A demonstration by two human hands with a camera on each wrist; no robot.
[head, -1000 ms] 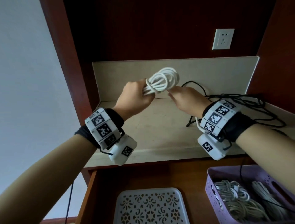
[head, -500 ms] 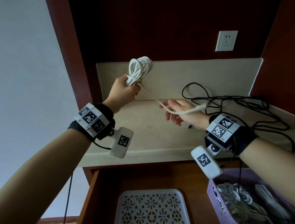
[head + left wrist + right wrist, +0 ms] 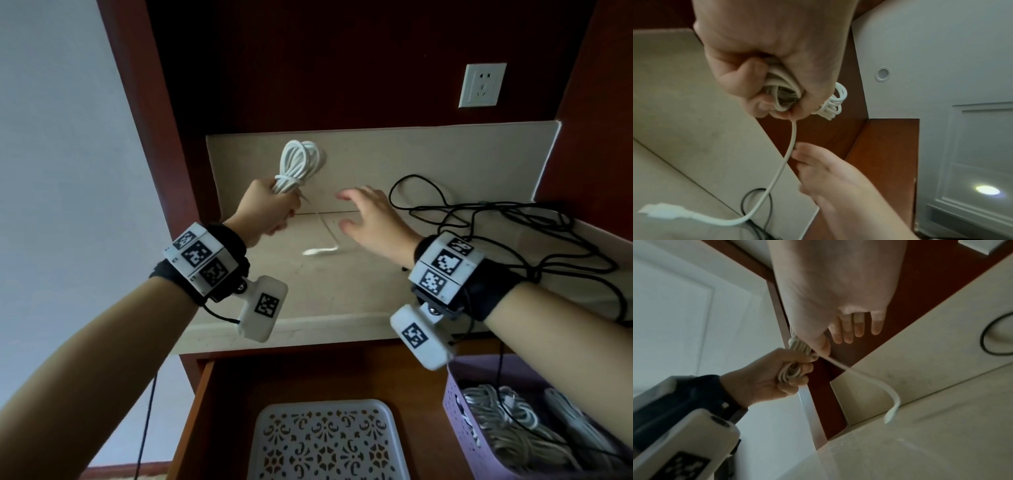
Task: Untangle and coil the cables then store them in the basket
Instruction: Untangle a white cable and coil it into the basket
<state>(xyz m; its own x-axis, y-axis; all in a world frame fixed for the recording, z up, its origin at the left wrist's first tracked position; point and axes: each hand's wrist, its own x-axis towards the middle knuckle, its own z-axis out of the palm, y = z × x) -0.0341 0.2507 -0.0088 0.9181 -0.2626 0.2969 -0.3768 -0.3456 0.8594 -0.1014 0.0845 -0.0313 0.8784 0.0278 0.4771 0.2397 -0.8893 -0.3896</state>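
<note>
left hand (image 3: 265,205) above surface (image 3: 342,291) left part | right hand (image 3: 373,219) beside it | tangled cables (image 3: 513,233) on surface, right | basket (image 3: 455,411) below, right | tray (image 3: 325,442) in drawer (image 3: 205,394), left of basket

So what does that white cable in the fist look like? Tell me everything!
The white cable is thin, smooth and looks rubbery. Most of it is wound into a bundle of long loops with a few turns wrapped round its waist. The left hand grips that waist, so the loops stick up above the fist. One loose tail hangs down in the air and ends in a flat white plug, blurred. The right hand is open beside it.
</note>
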